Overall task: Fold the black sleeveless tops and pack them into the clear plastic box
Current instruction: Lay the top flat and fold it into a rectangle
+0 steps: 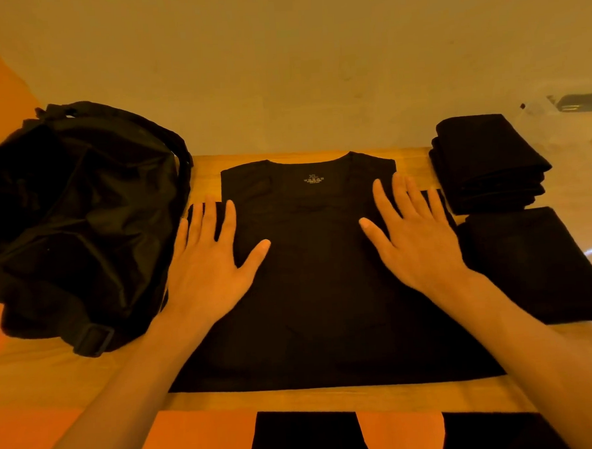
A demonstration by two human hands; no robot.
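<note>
The wooden table (331, 399) bears a black sleeveless top (319, 309) spread flat at its centre, with a black bag (75, 218) to the left. Folded tops (487, 162) lie to the right, perhaps inside the faint clear plastic box (542, 108). The left hand (207, 263) and right hand (415, 242) press flat on the top, fingers spread, gripping nothing.

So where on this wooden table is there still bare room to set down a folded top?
Bare wooden table shows as a strip along the near edge below the flat black sleeveless top, and near-left, beside the black fabric bag. The right side is crowded with folded black tops.
</note>
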